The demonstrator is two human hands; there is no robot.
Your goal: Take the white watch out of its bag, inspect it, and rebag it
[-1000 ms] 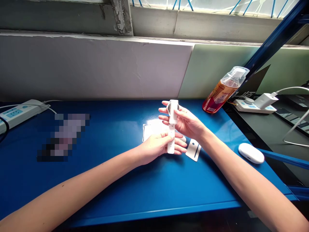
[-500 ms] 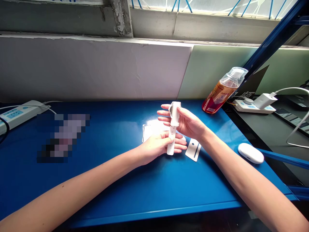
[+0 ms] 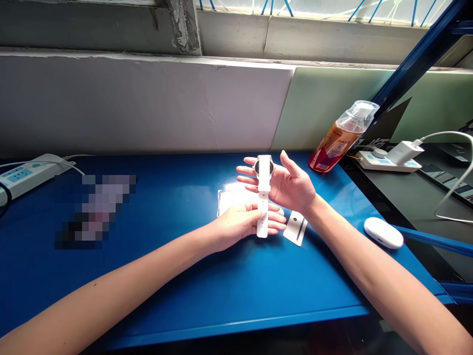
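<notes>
A wristwatch with a white strap stands nearly upright between my hands, its strap lying over the round case. My left hand pinches the lower strap, thumb in front and the other fingers spread behind. Palm up, my right hand is open behind the watch case, thumb raised away from it. Its fingers reach out behind the case; whether they touch it I cannot tell. A bright white flat item lies on the table, partly hidden by my left hand. Beside my right wrist is a white slotted card.
The blue table runs up to a wall. An orange-red spray bottle leans at the back right. A white oval case lies near the right edge. Power strips with cables sit at both sides. A blurred-out object lies left.
My right thumb has lifted off the watch and now points up. The watch has turned slightly, so its round case shows on both sides of the strap. My left hand keeps its pinch.
</notes>
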